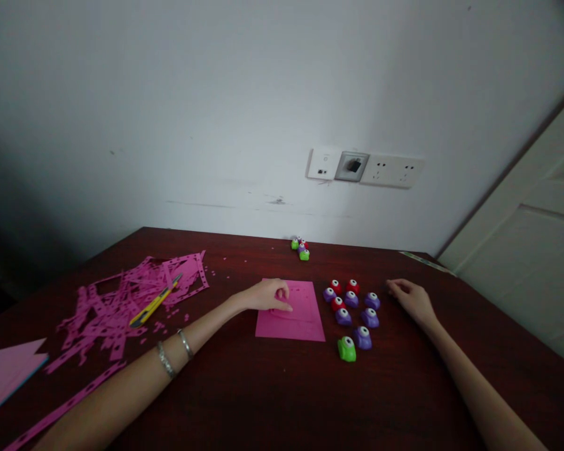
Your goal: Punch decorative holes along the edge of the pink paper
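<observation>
My left hand (269, 295) rests on a pink paper sheet (305, 322); its fingers curl over while the thumb stays apart from them, and nothing shows in between. Small dark pink marks or bits lie near the sheet's top edge. Just right of the sheet stand several small craft punches, among them a red punch (352, 286), a purple punch (370, 317) and a green punch (346, 349). Beyond them my right hand (412, 302) lies on the table, thumb and fingertips drawn together with nothing visible in them.
A heap of pink paper scraps (117, 300) covers the left, with a yellow utility knife (155, 304) on it. Pink sheets (9, 373) lie at the front left. More punches (301, 248) stand by the wall, below the sockets (392, 171). A flat strip (427, 263) lies back right.
</observation>
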A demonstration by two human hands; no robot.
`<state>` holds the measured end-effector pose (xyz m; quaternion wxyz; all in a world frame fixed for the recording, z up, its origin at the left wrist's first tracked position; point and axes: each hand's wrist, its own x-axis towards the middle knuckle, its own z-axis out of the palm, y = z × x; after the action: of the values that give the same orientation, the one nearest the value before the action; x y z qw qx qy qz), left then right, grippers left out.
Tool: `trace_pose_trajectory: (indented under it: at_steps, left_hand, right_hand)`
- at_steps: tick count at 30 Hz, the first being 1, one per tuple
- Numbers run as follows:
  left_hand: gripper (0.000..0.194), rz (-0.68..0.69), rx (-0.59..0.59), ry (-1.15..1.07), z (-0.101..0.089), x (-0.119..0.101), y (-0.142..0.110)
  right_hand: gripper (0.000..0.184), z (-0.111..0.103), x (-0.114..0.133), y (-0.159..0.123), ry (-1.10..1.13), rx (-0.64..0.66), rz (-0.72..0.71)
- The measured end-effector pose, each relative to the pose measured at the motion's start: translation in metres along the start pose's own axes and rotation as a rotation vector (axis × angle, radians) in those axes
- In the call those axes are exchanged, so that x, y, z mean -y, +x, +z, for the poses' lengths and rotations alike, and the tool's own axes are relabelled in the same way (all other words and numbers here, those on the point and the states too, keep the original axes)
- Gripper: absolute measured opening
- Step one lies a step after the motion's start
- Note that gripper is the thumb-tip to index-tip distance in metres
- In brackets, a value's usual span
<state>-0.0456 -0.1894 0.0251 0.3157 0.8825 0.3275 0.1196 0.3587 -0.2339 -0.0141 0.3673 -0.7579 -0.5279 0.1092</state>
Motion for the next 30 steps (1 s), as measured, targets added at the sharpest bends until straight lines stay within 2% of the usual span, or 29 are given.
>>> trace_pose_trajectory:
  at_steps: [3, 7, 12, 16, 20, 23, 27, 30]
  left_hand:
    - [0.032, -0.016, -0.012, -0.094, -0.001, 0.002, 0.003]
    - [0.028, -0.054, -0.134, -0.217, -0.003, 0.007, 0.009]
    - [0.024, -0.206, -0.275, -0.367, -0.011, 0.017, 0.013]
    - [0.023, -0.328, -0.371, -0.424, -0.022, 0.027, 0.010]
    - [0.021, -0.330, -0.444, -0.353, -0.030, 0.040, 0.011]
    - [0.023, -0.301, -0.464, -0.206, -0.034, 0.047, 0.021]
    - [0.020, -0.302, -0.519, 0.041, -0.039, 0.051, 0.049]
    - [0.017, -0.331, -0.545, 0.103, -0.038, 0.053, 0.078]
  right_hand:
    - [0.038, 0.003, 0.000, -0.003, -0.095, 0.017, -0.072]
    - [0.035, 0.003, 0.003, -0.004, -0.161, 0.013, -0.120]
    - [0.039, 0.000, 0.008, -0.003, -0.086, 0.016, -0.086]
    - [0.043, -0.005, 0.027, -0.002, -0.018, 0.027, -0.076]
    - [0.041, -0.003, 0.053, -0.002, 0.029, 0.037, -0.125]
    - [0.038, 0.002, 0.070, -0.003, 0.051, 0.091, -0.172]
    - [0.035, 0.009, 0.078, -0.005, 0.027, 0.102, -0.230]
    - [0.037, 0.013, 0.068, -0.003, 0.040, 0.081, -0.198]
